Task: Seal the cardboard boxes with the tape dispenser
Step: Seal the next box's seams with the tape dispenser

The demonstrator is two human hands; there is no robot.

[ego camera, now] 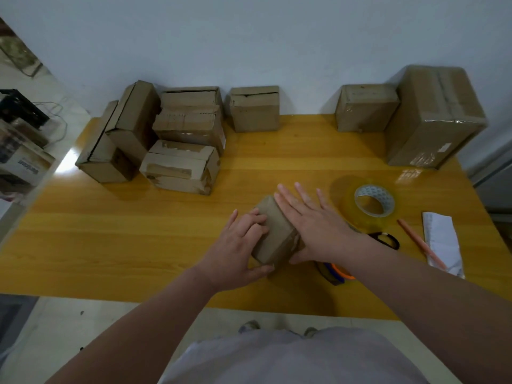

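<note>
brown boxes [273, 231], yellow wood-grain table [110, 245], orange-rimmed dispenser [336, 271]

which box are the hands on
The small box nearest the person: the left hand grips its side, the right hand lies flat on top. The other boxes stand untouched by the wall.
</note>
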